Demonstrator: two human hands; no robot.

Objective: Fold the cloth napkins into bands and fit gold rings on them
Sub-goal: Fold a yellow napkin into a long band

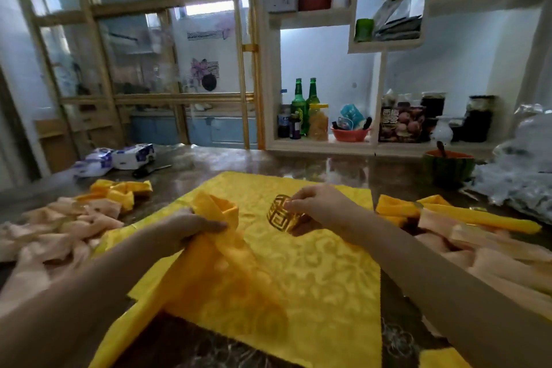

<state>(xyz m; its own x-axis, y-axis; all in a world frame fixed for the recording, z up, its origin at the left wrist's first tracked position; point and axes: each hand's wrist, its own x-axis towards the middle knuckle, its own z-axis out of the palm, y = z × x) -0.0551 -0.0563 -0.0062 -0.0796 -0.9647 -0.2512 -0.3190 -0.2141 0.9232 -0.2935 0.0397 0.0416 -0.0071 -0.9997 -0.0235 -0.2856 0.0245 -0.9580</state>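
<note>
Above the spread yellow napkin (328, 278) that lies flat on the tabletop (268, 161), the head view shows the left hand (191, 225) closed around a folded yellow napkin (227, 263). It grips the band just below its gathered end, which rises over the spread napkin's left part. The rest of the band trails down across its near left corner.

Over the spread napkin's far middle, the right hand (321, 203) pinches a gold ring (280, 213) by its upper rim between thumb and fingertips. The ring is near the gathered end but apart from it.

The cloth looks soft, light and limp, so the end probably needs squeezing tight close to its tip to enter the ring. The openwork ring looks stiff, light and smooth, and a hold on the rim leaves its bore free. Peach napkins (65, 227) lie heaped on either side of the spread napkin.
</note>
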